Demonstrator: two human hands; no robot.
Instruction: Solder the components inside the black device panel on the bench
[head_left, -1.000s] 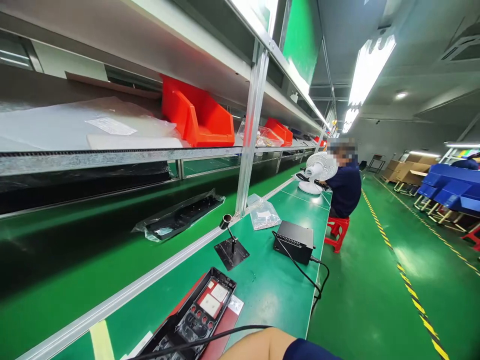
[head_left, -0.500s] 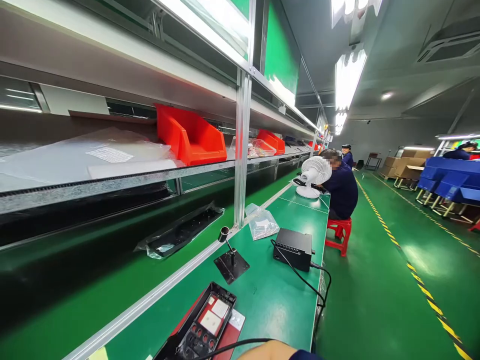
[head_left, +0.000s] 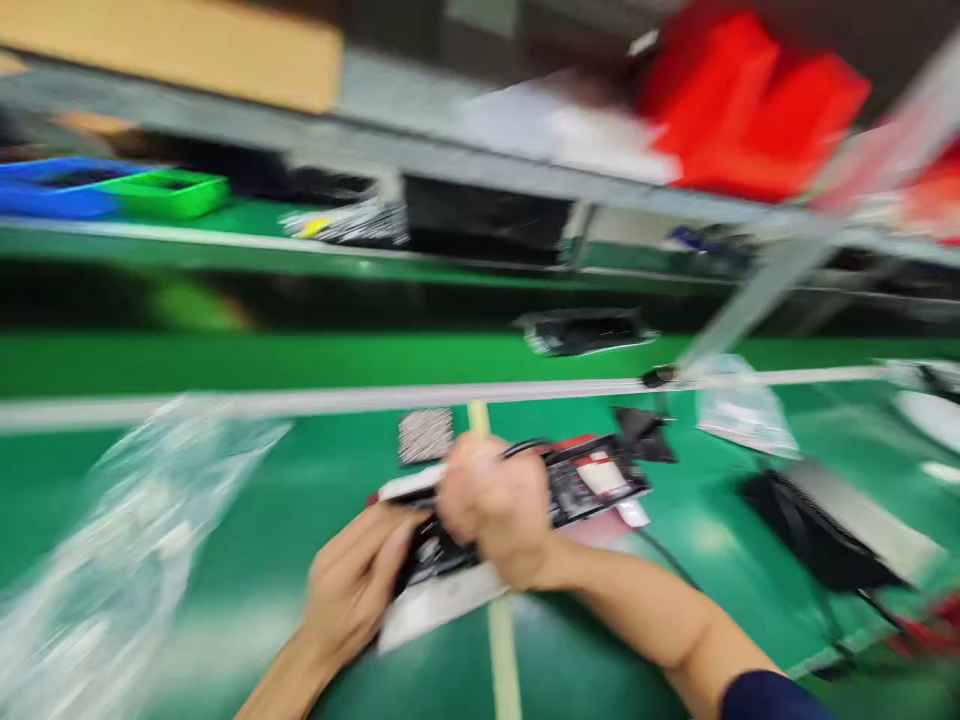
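Observation:
A long black plastic housing (head_left: 566, 495) with pale inserts lies slantwise on the green bench, on top of something red. My left hand (head_left: 356, 575) grips its left end, fingers wrapped over the edge. Above the middle of the housing, my right hand (head_left: 499, 510) is a closed fist, blurred by motion; whatever is inside it is hidden. A black cable (head_left: 529, 445) loops out beside that fist. Along the near side of the housing sits a whitish flat piece (head_left: 442, 605). Just behind it is a small tray of screws or similar bits (head_left: 425, 435), too blurred to tell.
Clear plastic bags (head_left: 150, 540) lie at the left. To the right stand a black stand (head_left: 646, 432), a small bag (head_left: 746, 405) and a black box (head_left: 825, 530) with cables. A wrapped black part (head_left: 589, 330) lies beyond the rail. Red bins (head_left: 750, 120) sit on the shelf.
My view has swung left and down from along the bench to the work in front of me. Both hands now show; earlier only part of one arm did.

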